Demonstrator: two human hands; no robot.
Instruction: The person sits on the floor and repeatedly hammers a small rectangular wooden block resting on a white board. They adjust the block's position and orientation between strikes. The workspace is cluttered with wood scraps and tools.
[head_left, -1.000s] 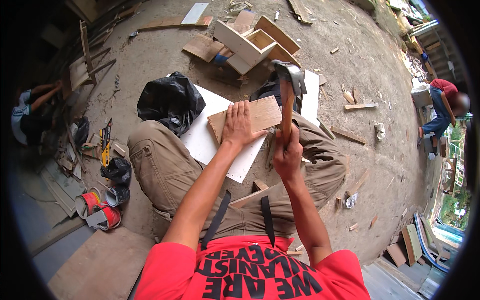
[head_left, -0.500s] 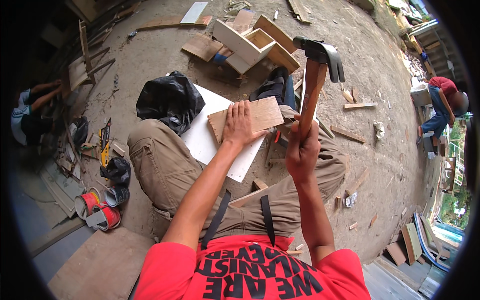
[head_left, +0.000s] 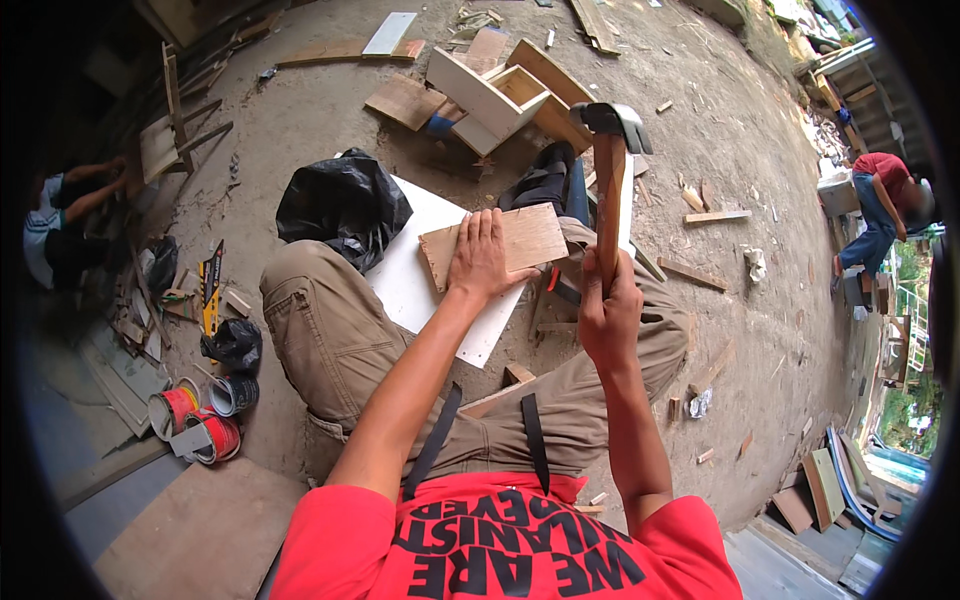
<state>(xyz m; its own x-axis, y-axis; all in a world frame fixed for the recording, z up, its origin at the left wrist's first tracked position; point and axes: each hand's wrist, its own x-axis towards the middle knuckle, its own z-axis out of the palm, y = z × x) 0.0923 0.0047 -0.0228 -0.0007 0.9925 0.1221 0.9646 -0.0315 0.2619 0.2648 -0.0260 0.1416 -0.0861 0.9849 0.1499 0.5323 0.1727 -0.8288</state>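
Observation:
My right hand grips the wooden handle of a claw hammer, which stands upright with its metal head raised above my knee. My left hand lies flat on a small brown plywood piece. That piece rests on a white board laid across my lap. I sit on the dirt ground in khaki trousers, with my dark shoe beyond the plywood.
A black plastic bag lies beside my left knee. A white wooden box frame and loose boards lie ahead. Paint cans and a yellow handsaw are at the left. Two other people work at the left and right edges.
The hammer has swung up from the plywood and now stands raised and upright. My left hand has stayed pressed on the plywood piece.

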